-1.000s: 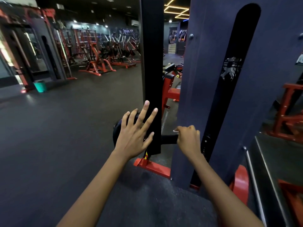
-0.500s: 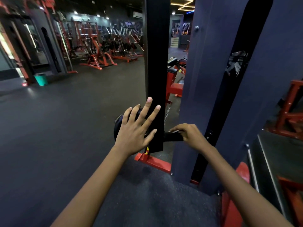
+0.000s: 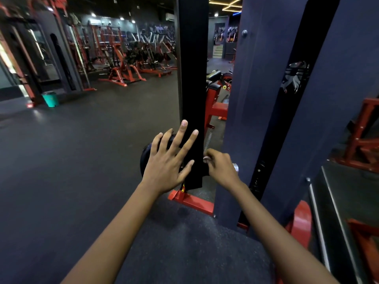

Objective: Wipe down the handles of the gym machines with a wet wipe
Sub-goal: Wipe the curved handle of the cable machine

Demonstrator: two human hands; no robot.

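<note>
since half a second back my right hand has slid left along the short black handle toward the black upright, and my left hand has barely shifted.

my right fingers are curled over the handle, and a sliver of white at their tips looks like the wet wipe, pinched against the grip; most of it is hidden under my palm. my left fingers are spread straight, lying flat on the upright and over the round black pad just left of it, steadying, not gripping.

to do this stroke well i'd keep the wipe wrapped round the bar, not just on top, twist my wrist so the underside gets touched too, and run the full length out to the silver end cap. the left hand should keep bracing so the arm of the machine doesn't swing.

beyond the hands, the tall dark blue weight-stack cover stands just right of the handle, on a red base frame. the floor is dark rubber matting. far left sit a green bin and rows of red machines under small ceiling lights.
</note>
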